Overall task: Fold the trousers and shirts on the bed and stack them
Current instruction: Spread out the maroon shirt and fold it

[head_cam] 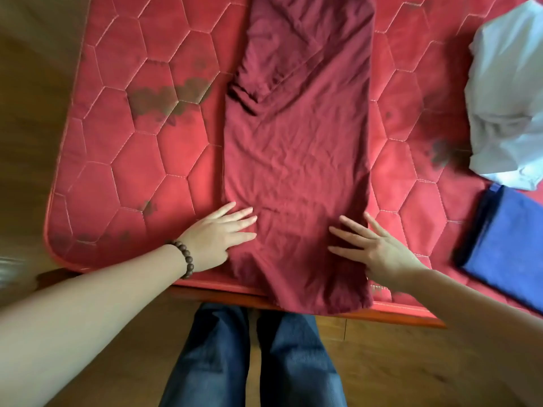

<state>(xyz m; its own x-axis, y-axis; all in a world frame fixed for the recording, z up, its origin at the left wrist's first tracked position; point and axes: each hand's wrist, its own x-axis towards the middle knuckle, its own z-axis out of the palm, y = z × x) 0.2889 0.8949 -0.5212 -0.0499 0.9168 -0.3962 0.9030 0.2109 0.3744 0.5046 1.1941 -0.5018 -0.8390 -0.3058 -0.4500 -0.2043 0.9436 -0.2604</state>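
A dark red shirt (296, 148) lies lengthwise on the red quilted mattress (123, 160), folded into a long narrow strip with a sleeve tucked over its left side. Its near end hangs slightly over the mattress's front edge. My left hand (219, 235), with a bead bracelet on the wrist, rests flat on the strip's lower left edge, fingers spread. My right hand (371, 249) lies flat on the lower right edge, fingers spread too. Neither hand grips the cloth.
A crumpled white garment (505, 98) lies at the right edge of the mattress. Below it sits a folded blue garment (508, 245). The mattress has dark stains. My legs in blue jeans (255, 356) stand on the wooden floor (32, 118) at the bed's front edge.
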